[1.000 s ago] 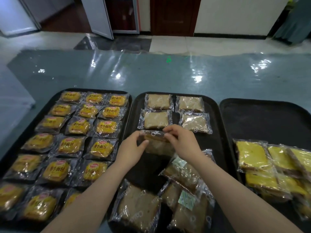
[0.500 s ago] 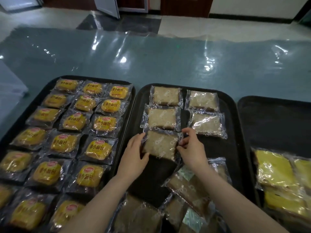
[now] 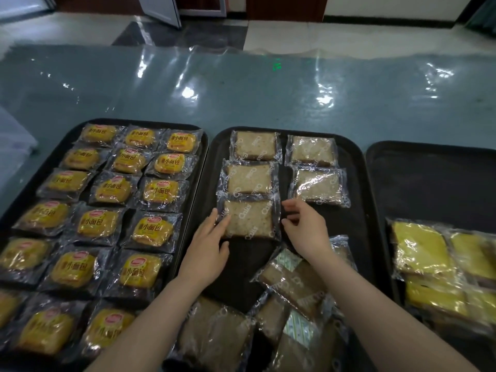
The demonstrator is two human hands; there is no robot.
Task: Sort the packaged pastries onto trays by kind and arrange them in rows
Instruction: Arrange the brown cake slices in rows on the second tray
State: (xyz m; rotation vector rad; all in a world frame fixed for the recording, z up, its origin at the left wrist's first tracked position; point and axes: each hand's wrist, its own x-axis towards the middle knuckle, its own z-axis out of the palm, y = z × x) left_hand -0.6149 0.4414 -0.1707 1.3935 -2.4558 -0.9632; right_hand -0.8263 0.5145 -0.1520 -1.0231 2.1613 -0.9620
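Observation:
On the middle black tray [image 3: 357,210], a wrapped beige cake slice [image 3: 249,220] lies flat as the third in the left column, below two others. My left hand [image 3: 208,249] touches its left edge with relaxed fingers. My right hand [image 3: 304,228] sits just off its right edge, fingers loosely bent, holding nothing. Two more beige slices [image 3: 316,170] form the right column. A loose heap of beige slices [image 3: 284,299] fills the tray's near end.
The left tray [image 3: 198,167] holds rows of yellow small-bread packets [image 3: 150,229]. The right tray [image 3: 429,183] has yellow cake packets [image 3: 434,267] piled at its near end. A shiny green table [image 3: 241,89] extends beyond; the floor and a door lie further back.
Both hands set the beige slice flat below the second one in the left column. The right hand has let go and drawn slightly away; the left stays at the packet's edge.

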